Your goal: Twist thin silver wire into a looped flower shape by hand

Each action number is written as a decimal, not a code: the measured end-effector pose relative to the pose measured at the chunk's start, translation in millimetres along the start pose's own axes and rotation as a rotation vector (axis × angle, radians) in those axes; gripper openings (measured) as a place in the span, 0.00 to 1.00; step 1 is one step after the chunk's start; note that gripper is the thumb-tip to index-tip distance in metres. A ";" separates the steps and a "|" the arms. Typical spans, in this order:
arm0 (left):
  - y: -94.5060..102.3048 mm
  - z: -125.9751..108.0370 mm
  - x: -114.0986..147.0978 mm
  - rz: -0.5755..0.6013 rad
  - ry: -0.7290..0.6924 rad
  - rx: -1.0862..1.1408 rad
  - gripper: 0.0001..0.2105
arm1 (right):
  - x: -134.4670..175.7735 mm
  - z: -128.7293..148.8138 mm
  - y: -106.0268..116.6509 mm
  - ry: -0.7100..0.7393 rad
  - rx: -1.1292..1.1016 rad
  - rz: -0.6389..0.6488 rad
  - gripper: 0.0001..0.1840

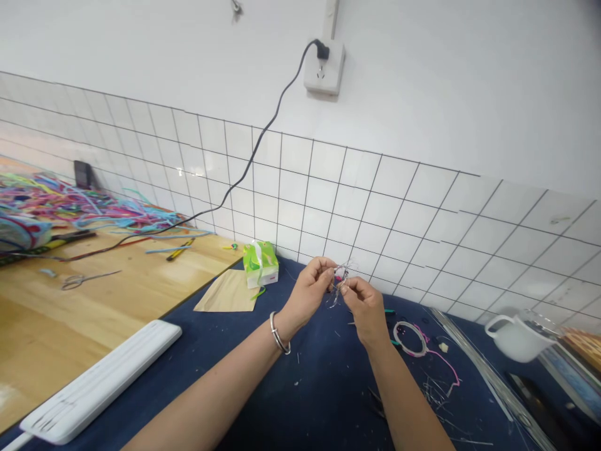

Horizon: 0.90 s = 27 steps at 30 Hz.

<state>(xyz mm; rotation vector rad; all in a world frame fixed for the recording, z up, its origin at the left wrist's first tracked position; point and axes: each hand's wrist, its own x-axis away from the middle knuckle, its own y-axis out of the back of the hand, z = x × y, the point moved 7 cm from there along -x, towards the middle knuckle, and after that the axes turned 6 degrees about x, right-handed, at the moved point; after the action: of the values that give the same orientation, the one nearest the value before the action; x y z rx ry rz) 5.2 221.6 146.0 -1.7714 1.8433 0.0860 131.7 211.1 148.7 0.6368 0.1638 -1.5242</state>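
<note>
Both hands meet over the dark blue cloth (300,401), close to the tiled wall. Between them is a small tangle of thin silvery wire (345,270) with a bit of pink in it. My left hand (313,285) pinches the wire from the left, thumb against fingers. My right hand (366,307) pinches it from the right, lower down. The fingertips partly hide how the strands are wound. Behind my right wrist lies a white ring (409,339) with pink cord trailing from it. Teal-handled tool ends show beside the right hand.
A green tissue pack (261,264) and a beige paper sheet (226,291) lie left of the hands. A white power strip (103,379) is front left. Scissors (77,281) and colourful pipe cleaners (94,207) are on the wooden table. Right are long wires (488,369) and a white mug (519,338).
</note>
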 end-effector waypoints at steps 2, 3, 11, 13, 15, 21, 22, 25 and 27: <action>1.6 2.2 0.5 -0.030 -0.010 -0.013 0.06 | -0.5 -5.0 1.4 -0.004 0.025 -0.021 0.08; 2.5 2.8 0.6 -0.040 -0.011 -0.018 0.06 | -0.7 -6.7 1.8 -0.003 0.036 -0.027 0.08; -2.3 0.8 -3.0 0.183 0.063 -0.067 0.06 | -3.2 2.2 3.9 0.147 0.199 -0.015 0.06; -1.1 1.4 -3.4 0.209 0.050 -0.119 0.06 | -3.1 7.3 3.8 0.224 0.273 -0.022 0.06; 0.6 3.3 -4.0 0.226 0.039 -0.177 0.06 | -2.4 10.1 3.4 0.282 0.345 -0.037 0.06; 3.8 -5.8 -6.7 0.310 -0.136 -0.415 0.05 | 1.7 11.9 -1.4 0.384 0.525 -0.064 0.06; 3.7 -7.2 -6.7 0.333 -0.153 -0.425 0.05 | 2.3 12.2 -2.1 0.394 0.553 -0.071 0.06; 3.9 -7.1 -6.2 0.382 -0.162 -0.421 0.06 | 3.3 13.0 -3.5 0.414 0.624 -0.097 0.06; 4.8 -5.2 -6.1 0.379 -0.162 -0.425 0.06 | 3.5 12.8 -4.6 0.425 0.668 -0.099 0.07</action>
<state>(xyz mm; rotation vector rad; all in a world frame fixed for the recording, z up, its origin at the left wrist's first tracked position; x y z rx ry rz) -1.4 225.5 151.4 -1.5863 2.1255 0.7942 123.9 202.3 156.3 1.5040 0.0000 -1.5158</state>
